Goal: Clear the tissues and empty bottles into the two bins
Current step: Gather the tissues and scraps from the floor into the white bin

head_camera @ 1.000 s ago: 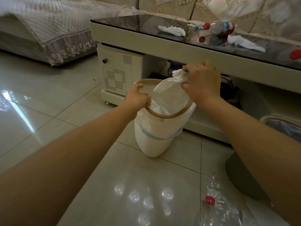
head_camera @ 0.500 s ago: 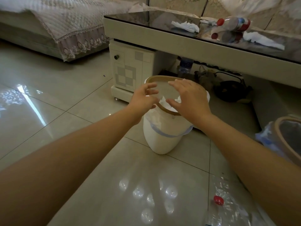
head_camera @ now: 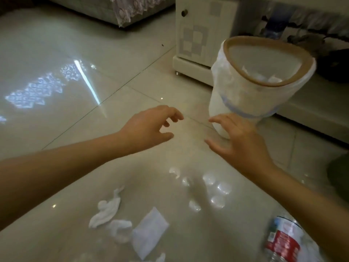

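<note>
From the head view, both the left hand [head_camera: 149,127] and right hand [head_camera: 239,138] hovered empty, fingers spread, over the tiled floor [head_camera: 56,103]. The white bin [head_camera: 245,95] stood at two o'clock with tissues inside; crumpled tissues [head_camera: 120,222] lay at six, a red-labelled bottle [head_camera: 283,241] at five.

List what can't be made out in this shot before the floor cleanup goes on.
- White bin, head view: its rim and liner hide how full it is; only a few tissue scraps show.
- Bottle, head view: motion blur makes the label unreadable; the right forearm and bottom edge cut it off.
- Second bin: only a dark shape at the right edge; unclear what it is.
- Tissues on the floor: the bottom edge cuts the pile off, so no count.
</note>
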Available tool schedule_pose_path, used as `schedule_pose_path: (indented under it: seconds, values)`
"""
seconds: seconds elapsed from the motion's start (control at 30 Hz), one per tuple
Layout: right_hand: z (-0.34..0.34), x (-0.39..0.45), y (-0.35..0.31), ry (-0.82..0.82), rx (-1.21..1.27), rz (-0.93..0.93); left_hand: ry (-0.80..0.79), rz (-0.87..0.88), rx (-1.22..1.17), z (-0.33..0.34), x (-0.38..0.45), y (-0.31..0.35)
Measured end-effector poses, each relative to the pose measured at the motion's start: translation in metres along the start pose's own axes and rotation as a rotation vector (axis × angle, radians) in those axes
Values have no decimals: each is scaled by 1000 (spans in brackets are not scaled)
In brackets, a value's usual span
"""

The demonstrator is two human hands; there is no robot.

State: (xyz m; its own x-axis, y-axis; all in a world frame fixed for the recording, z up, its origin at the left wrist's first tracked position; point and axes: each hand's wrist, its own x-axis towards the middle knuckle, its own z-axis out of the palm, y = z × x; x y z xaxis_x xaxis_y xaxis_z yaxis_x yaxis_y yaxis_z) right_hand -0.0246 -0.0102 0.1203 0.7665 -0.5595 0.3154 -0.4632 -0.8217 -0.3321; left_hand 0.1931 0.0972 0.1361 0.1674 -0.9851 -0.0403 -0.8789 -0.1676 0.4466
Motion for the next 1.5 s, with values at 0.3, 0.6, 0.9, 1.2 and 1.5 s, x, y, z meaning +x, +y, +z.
schedule_pose_path:
  seconds: [0.3, 0.6, 0.9, 1.2, 1.5]
  values:
    - [53, -41, -65, -213, 31, -181, -125, -215, 169, 24, -120, -64]
    - [110, -67, -98, -453, 35, -321, -382, -352, 316, 77, -179, -100]
    - [140, -80, -114, -666, 45, -362, -576, -328, 355, 124, -205, -104]
    - [157, -125, -119, -947, -47, -362, -491, -184, 480, 145, -218, -109]
    - [176, -138, -125, -965, -165, -293, -317, -154, 338, 152, -214, -115]
